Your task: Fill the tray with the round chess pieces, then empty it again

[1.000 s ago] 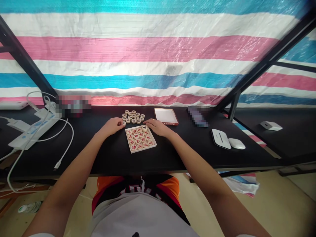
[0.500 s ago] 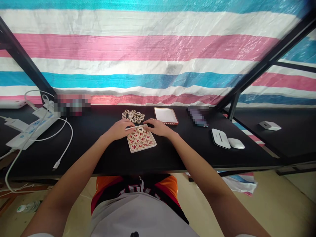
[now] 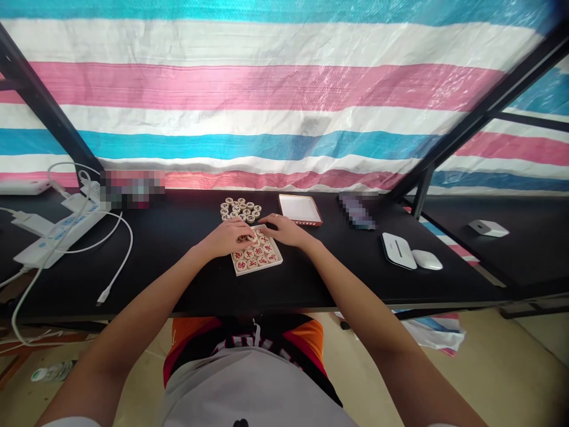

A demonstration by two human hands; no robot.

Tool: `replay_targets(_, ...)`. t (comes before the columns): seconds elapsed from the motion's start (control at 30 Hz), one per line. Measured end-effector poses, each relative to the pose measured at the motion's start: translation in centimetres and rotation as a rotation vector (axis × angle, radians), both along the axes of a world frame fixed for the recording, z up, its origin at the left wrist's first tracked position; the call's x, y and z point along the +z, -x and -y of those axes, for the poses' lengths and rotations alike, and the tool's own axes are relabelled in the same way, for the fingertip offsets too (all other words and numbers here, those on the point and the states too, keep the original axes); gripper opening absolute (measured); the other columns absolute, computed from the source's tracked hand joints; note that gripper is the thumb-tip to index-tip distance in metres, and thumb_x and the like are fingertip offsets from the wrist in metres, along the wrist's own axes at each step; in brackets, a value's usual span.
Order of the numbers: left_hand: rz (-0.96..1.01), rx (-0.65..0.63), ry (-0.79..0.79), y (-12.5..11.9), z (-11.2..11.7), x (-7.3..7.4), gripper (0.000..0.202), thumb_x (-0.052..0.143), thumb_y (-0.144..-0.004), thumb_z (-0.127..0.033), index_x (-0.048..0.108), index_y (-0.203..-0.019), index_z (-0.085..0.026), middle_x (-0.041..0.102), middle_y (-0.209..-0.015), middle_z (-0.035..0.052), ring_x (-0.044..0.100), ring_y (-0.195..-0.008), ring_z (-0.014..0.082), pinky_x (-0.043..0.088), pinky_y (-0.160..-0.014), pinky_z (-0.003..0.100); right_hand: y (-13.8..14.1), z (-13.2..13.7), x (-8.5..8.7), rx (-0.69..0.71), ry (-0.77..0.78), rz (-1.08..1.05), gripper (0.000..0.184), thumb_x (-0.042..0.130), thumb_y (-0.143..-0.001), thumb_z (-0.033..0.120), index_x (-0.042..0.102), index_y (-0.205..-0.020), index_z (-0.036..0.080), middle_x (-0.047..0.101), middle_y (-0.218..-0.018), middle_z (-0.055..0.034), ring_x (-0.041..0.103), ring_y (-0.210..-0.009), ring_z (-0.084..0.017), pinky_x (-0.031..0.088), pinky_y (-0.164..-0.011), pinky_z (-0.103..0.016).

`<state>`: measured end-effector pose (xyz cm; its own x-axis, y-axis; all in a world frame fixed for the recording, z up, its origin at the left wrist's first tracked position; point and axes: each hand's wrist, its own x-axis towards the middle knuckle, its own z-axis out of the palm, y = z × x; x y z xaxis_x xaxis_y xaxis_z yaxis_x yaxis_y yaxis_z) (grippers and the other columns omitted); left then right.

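A shallow white box [image 3: 259, 271] near the desk's front holds round Chinese chess pieces with red characters, set in rows. My left hand [image 3: 230, 238] reaches over the box's far left part, its thumb and fingers closed around a Chinese chess piece [image 3: 252, 235], mostly hidden by the fingers. At the far right corner of the box lies my right hand [image 3: 287, 230], fingers stretched out and resting by the rim, holding no piece. Behind the box, a cluster of pieces with dark characters [image 3: 241, 209] lies on the desk, close to my left hand's knuckles.
An open box lid [image 3: 300, 209] lies behind my right hand. Further right are a blurred phone-like object [image 3: 357, 212], a white flat device [image 3: 398, 249] and a white mouse [image 3: 427, 259]. A power strip [image 3: 57, 237] with white cables occupies the left side of the black desk [image 3: 173, 207].
My left hand has moved right and over the box, its fingers closing at the dark-lettered piece that lay on top. My right hand stays at the far right corner.
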<state>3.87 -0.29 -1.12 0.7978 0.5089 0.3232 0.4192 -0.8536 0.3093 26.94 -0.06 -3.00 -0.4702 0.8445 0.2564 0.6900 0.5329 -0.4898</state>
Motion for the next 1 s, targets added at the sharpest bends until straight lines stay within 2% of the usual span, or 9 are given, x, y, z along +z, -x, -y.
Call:
replay_targets(0.1,0.028,0.063,-0.014,0.3,-0.4,0.2,0.021,0.051,-0.087,-0.031,0.068,-0.093,-0.02,0.068,-0.099,0.0056,0.058,-0.097,0.0209,0.043,-0.092,0.035,0.0,0.1,0.2,-0.005,0.018,0.008,0.031,0.054,-0.09,0.032,0.065,-0.114,0.015,0.065,-0.106,-0.0105,0.061,-0.099,-0.022,0.046,-0.092,-0.037)
replay_targets(0.2,0.12,0.253,0.014,2.0,-1.3,0.6,0.02,0.052,-0.085,-0.033,0.065,-0.092,-0.02,0.067,-0.098,0.0053,0.058,-0.096,0.0208,0.044,-0.087,0.033,0.0,0.1,0.3,0.007,0.023,0.009,0.032,0.053,-0.091,0.033,0.064,-0.115,0.015,0.064,-0.109,-0.011,0.061,-0.101,-0.022,0.046,-0.093,-0.037)
replay_targets(0.27,0.118,0.366,0.085,3.6,-2.2,0.7,0.021,0.056,-0.082,-0.039,0.064,-0.087,-0.02,0.067,-0.091,0.0038,0.058,-0.087,0.0198,0.045,-0.079,0.031,0.0,0.0,0.2,0.013,0.022,0.007,0.032,0.052,-0.091,0.034,0.064,-0.114,0.016,0.064,-0.111,-0.0111,0.06,-0.102,-0.022,0.045,-0.094,-0.037)
replay_targets(0.37,-0.018,0.415,0.261,5.7,-3.2,0.7,0.027,0.059,-0.078,-0.046,0.062,-0.077,-0.019,0.064,-0.076,0.0006,0.057,-0.07,0.0167,0.042,-0.065,0.026,-0.1,0.0,0.1,0.015,0.022,0.005,0.031,0.052,-0.092,0.034,0.064,-0.115,0.017,0.064,-0.112,-0.0105,0.06,-0.102,-0.022,0.045,-0.095,-0.037)
replay_targets(0.43,-0.063,0.405,0.297,6.2,-3.6,0.5,0.028,0.059,-0.077,-0.047,0.062,-0.076,-0.019,0.063,-0.075,0.0,0.057,-0.069,0.0162,0.04,-0.063,0.026,-0.1,0.0,0.1,0.011,0.022,0.009,0.031,0.052,-0.092,0.034,0.064,-0.115,0.017,0.064,-0.112,-0.0105,0.061,-0.102,-0.022,0.046,-0.095,-0.037)
replay_targets(0.6,-0.04,0.414,0.241,5.5,-3.8,-0.2,0.03,0.057,-0.079,-0.048,0.068,-0.081,-0.02,0.062,-0.083,0.0021,0.058,-0.072,0.0168,0.041,-0.066,0.027,-0.1,0.0,0.2,0.01,0.029,0.015,0.032,0.053,-0.091,0.035,0.064,-0.115,0.016,0.064,-0.113,-0.0107,0.06,-0.103,-0.022,0.045,-0.095,-0.037)
replay_targets(0.8,-0.042,0.374,0.232,4.8,-3.5,-0.5,0.039,0.045,-0.088,-0.046,0.069,-0.108,-0.023,0.068,-0.106,0.0051,0.061,-0.096,0.0225,0.044,-0.084,0.031,-0.1,0.0,0.0,0.007,0.015,0.006,0.031,0.053,-0.091,0.035,0.065,-0.114,0.018,0.064,-0.112,-0.01,0.061,-0.103,-0.022,0.046,-0.095,-0.037)
replay_targets(0.9,-0.034,0.367,0.215,4.5,-3.0,-0.1,0.041,0.044,-0.089,-0.045,0.068,-0.111,-0.02,0.068,-0.1,0.006,0.061,-0.088,0.0207,0.045,-0.08,0.03,-0.1,-0.1,0.0,0.008,0.011,0.006,0.03,0.053,-0.091,0.034,0.065,-0.114,0.019,0.064,-0.112,-0.01,0.061,-0.103,-0.022,0.046,-0.095,-0.038)
replay_targets(1.0,-0.024,0.311,0.203,4.1,-2.1,0.7,0.036,0.05,-0.086,-0.048,0.07,-0.096,-0.019,0.064,-0.089,0.0045,0.059,-0.077,0.0175,0.045,-0.071,0.027,-0.1,0.0,0.1,0.007,0.018,0.003,0.03,0.053,-0.091,0.033,0.064,-0.115,0.018,0.064,-0.111,-0.01,0.061,-0.102,-0.022,0.046,-0.094,-0.037)
